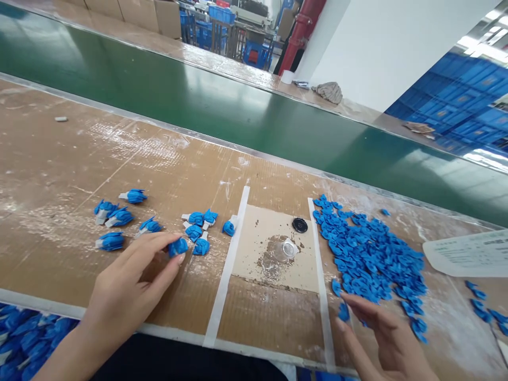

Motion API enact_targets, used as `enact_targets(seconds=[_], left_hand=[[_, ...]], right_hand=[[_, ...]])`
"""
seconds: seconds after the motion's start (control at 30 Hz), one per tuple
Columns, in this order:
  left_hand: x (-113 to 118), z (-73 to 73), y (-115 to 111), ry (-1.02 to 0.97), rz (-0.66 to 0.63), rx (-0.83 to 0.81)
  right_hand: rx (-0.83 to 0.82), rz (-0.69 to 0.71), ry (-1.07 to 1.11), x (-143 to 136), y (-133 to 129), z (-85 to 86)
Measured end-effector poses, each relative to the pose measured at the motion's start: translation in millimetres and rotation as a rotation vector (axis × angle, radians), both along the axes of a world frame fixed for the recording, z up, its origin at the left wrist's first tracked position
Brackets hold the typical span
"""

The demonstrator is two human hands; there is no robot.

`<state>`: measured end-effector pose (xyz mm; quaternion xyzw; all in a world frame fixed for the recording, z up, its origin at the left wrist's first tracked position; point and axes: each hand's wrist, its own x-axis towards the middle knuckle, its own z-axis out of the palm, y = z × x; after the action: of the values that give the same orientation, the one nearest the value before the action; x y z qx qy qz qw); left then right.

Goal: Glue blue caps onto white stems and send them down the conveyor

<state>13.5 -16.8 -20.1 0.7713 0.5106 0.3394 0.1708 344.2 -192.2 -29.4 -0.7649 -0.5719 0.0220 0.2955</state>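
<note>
Between the thumb and fingers of my left hand (133,278) is a blue piece with folded, petal-like layers (178,246). My right hand (381,328) pinches a small flat blue piece (343,312) at the near left edge of a big pile of similar blue pieces (369,254). Several blue petal-like pieces with pale stubs (196,218) lie past and to the left of my left hand. Amid wet spots on a cardboard sheet (250,233), a small clear container (286,250) stands between my hands, with a black round cap (300,225) beyond it.
Strips of white tape (227,275) border the cardboard. A green conveyor belt (222,98) runs behind the work surface. At the right lies a translucent white plastic object with printed text (468,254). More blue pieces (32,338) fill the lower left corner, below the table edge.
</note>
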Motion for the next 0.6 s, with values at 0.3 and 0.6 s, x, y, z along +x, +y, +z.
enact_targets(seconds=[0.3,0.6], left_hand=[[50,13.9,-34,-0.843,-0.216,-0.845],[79,13.6,-34,-1.011,-0.274,-1.027]], right_hand=[[0.068,0.304,-0.044,-41,101,37.9],[0.109,0.276,0.512,-49,94,31.8]])
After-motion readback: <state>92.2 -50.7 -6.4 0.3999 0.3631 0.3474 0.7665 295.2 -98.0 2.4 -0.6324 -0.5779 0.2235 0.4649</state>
